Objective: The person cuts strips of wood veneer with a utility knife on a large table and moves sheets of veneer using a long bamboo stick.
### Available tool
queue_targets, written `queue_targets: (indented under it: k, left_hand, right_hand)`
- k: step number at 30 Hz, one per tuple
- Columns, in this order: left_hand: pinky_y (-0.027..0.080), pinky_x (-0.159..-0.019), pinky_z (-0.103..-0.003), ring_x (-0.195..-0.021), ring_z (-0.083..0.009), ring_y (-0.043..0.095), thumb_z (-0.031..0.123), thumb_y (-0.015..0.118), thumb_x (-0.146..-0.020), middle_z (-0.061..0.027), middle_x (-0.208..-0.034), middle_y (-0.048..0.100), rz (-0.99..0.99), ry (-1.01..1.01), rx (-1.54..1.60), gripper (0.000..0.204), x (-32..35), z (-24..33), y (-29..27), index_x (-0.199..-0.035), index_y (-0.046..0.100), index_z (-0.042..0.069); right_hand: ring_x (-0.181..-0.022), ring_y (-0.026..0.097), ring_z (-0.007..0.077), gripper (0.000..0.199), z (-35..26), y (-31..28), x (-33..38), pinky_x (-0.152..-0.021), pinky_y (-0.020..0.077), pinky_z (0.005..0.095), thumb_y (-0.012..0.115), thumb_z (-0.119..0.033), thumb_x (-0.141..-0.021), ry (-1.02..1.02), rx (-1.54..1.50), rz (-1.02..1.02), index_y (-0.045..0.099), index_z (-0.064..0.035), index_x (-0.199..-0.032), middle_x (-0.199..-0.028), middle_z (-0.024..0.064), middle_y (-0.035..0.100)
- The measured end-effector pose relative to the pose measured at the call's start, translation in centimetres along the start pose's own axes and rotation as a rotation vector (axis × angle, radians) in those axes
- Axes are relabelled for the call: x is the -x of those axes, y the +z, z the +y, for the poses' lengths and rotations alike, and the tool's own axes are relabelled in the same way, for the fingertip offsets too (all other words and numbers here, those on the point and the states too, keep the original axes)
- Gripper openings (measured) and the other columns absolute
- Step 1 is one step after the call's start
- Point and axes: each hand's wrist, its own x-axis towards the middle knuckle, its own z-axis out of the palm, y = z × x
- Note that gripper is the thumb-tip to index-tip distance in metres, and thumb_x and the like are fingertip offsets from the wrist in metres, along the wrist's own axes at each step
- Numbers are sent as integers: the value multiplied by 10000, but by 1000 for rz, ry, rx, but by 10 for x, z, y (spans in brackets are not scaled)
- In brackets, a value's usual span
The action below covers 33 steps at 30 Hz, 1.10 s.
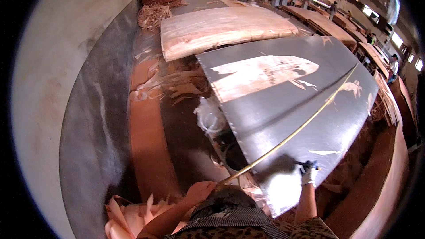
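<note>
My left hand (204, 189) is close to my body, closed round the near end of a long, thin yellow stick (292, 136). The stick runs slantwise over a dark, smooth tabletop (283, 110) to its far right corner. In a whitish glove, my right hand (308, 176) is over the table's near right part, gripping a small dark tool with a blue part (306, 165); its exact kind is too small to tell. Farther up the table lies a pale, ragged-edged sheet of wood veneer (265, 73). A thin veneer scrap (325, 152) rests beyond my right hand.
Behind the table is a thick veneer stack (226, 28). Clear plastic wrapping (209, 116) and a dark bucket (235, 156) stand by its left edge. Loose veneer scraps (137, 217) are heaped at lower left. A tall veneer stack (385, 181) borders the right. Several people work far right.
</note>
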Motion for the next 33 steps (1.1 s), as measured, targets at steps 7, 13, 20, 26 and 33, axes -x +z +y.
queue_targets:
  k: [7,13,20,26,33]
  left_hand:
    - [421,-643,-394,-715,-313,572,432,328,-908,-135,-731,588,12,-55,62,472,-72,-75,-155,-878,585,36]
    - [442,-620,-388,-684,-287,581,387,365,-900,-109,-711,595,13,-168,55,394,-110,-128,-335,-1000,606,91]
    - [453,-595,-377,-689,-289,600,371,400,-885,-103,-761,624,265,-110,-65,345,-117,-234,-455,-982,639,142]
    - [463,-585,-361,-662,-286,604,323,484,-855,-119,-731,624,439,-256,-36,278,-232,-242,-618,-971,640,125]
    - [434,-520,-360,-580,-280,582,293,502,-842,-133,-658,592,586,-114,-130,263,-392,-276,-816,-925,640,85]
  right_hand:
    - [-970,520,183,218,28,107,-101,-815,463,404,593,-280,-820,-175,-447,228,585,-152,-996,-967,22,579]
    - [-1041,486,229,274,85,371,-165,-920,326,470,547,-298,-842,-50,-608,-132,569,-148,-1070,-1121,52,554]
    - [-831,575,201,161,164,721,-136,-642,437,321,636,-171,-764,-84,-429,-129,563,-110,-895,-934,39,612]
    - [-945,549,205,342,176,847,-164,-813,416,424,625,-218,-799,-40,17,-261,550,-114,-1116,-1059,6,591]
    - [-673,570,230,359,186,915,-118,-457,473,365,620,-390,-789,134,12,190,513,-101,-974,-818,64,581]
